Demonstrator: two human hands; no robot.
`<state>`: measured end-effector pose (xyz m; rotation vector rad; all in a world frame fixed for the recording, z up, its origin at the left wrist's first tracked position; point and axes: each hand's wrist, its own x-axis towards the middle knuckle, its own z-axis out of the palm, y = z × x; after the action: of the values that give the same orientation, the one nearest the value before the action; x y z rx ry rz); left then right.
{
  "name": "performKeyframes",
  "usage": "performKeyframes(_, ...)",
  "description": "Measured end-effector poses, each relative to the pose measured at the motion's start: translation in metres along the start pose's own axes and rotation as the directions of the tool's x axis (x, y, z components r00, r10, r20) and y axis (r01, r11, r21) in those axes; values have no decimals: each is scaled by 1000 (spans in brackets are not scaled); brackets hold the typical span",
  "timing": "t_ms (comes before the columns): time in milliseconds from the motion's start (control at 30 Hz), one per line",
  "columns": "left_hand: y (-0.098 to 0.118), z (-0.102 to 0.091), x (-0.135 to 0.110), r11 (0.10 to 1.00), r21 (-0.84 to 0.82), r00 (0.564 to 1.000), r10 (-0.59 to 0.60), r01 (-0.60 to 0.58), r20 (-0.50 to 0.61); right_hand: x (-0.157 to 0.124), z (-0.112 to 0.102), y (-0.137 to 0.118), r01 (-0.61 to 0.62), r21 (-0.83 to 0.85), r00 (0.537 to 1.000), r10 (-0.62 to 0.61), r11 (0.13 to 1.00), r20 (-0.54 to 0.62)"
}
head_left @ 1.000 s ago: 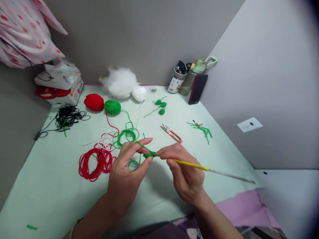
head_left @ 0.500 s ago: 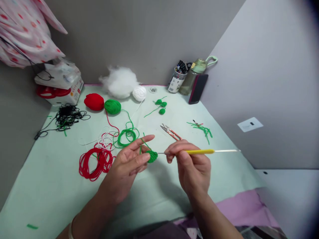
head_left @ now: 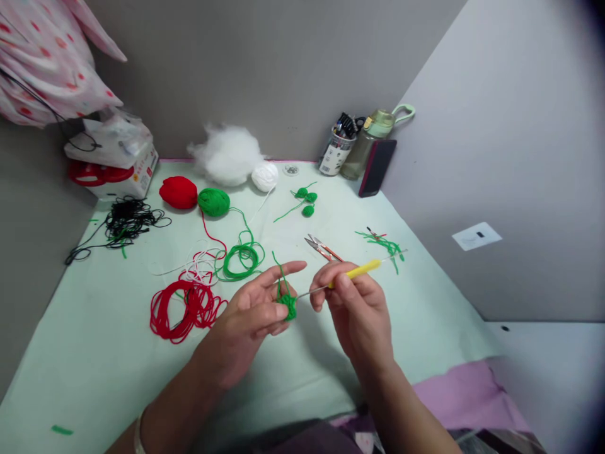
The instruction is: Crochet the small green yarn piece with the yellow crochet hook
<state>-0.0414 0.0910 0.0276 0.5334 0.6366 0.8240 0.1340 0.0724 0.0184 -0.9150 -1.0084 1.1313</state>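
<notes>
Between the thumb and fingers of my left hand [head_left: 258, 309] is a small green crochet piece [head_left: 288, 308]. Green yarn rises from it past my raised index finger. My right hand [head_left: 357, 309] grips a crochet hook [head_left: 363, 272] by its yellow handle, with the metal shaft pointing left. The hook's tip meets the upper right edge of the crochet piece; whether it sits inside a stitch is too small to tell. Just beyond my right hand lie thread snips [head_left: 324, 248], their handles partly hidden by it. A coil of green yarn [head_left: 241, 261] rests behind my left hand.
Red yarn [head_left: 177, 312] lies looped left of my hands. Red [head_left: 178, 193], green [head_left: 213, 202] and white [head_left: 265, 176] yarn balls sit farther back beside white stuffing [head_left: 229, 154]. Small green crochet pieces [head_left: 308, 198], yarn scraps [head_left: 388, 246], a pen cup [head_left: 336, 151], a bottle [head_left: 357, 154] and a phone [head_left: 377, 168] are rightward.
The hook has tilted, its back end swinging up and moving left. My right hand has shifted slightly left. The crochet piece has turned in my left fingers, and that index finger reaches farther right.
</notes>
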Motion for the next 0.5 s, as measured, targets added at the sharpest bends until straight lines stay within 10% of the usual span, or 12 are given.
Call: performKeyframes(500, -13, -1, 0, 943, 292, 966, 211, -161, -148, -4, 4, 9, 57, -47, 998, -56, 997, 19)
